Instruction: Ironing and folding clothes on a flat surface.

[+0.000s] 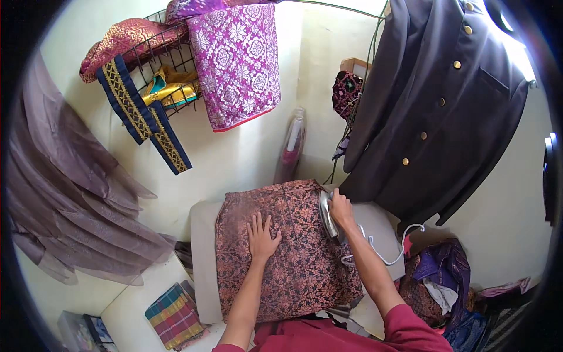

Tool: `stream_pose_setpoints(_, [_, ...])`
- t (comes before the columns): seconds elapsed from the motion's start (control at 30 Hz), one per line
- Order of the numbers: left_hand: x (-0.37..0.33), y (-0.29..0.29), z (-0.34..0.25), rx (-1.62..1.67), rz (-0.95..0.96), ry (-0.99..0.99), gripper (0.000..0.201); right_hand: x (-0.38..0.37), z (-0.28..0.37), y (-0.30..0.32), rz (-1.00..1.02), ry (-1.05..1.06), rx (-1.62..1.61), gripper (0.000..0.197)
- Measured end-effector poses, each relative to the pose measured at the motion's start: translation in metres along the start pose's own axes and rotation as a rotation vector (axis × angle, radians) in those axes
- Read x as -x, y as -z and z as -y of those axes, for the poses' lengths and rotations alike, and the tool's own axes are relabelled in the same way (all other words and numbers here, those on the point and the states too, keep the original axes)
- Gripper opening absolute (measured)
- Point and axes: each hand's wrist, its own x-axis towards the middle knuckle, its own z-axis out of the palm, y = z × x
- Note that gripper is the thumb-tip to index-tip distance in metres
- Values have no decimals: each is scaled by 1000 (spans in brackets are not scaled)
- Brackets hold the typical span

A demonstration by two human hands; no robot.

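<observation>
A dark cloth with a reddish floral pattern (305, 267) lies spread over a padded grey ironing surface (204, 258). Flat on the cloth's left half rests my left hand (262, 239), fingers stretched apart. My right hand (341, 210) is wrapped round the handle of a clothes iron (328, 214) at the cloth's upper right edge. The iron's metal side shows, while its handle is mostly hidden by my fingers. From the iron a pale cord (384, 258) loops over the right part of the grey surface.
A dark jacket with gold buttons (434, 111) hangs at the right. Above, a wire basket (170, 53) holds folded fabrics, including a purple patterned cloth (237, 67). A sheer mauve curtain (76, 176) drapes at left. Folded plaid cloth (174, 317) and piled clothes (443, 276) flank me.
</observation>
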Motion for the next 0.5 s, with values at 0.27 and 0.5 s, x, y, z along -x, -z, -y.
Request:
stream_pose_setpoints(0.27, [0,-1,7,10,10,13,67,16,4,-6,44,4,-22,32])
stream_pose_setpoints(0.5, [0,-1,5,-43,23,13,69,24,18,6,80,13,-33,31])
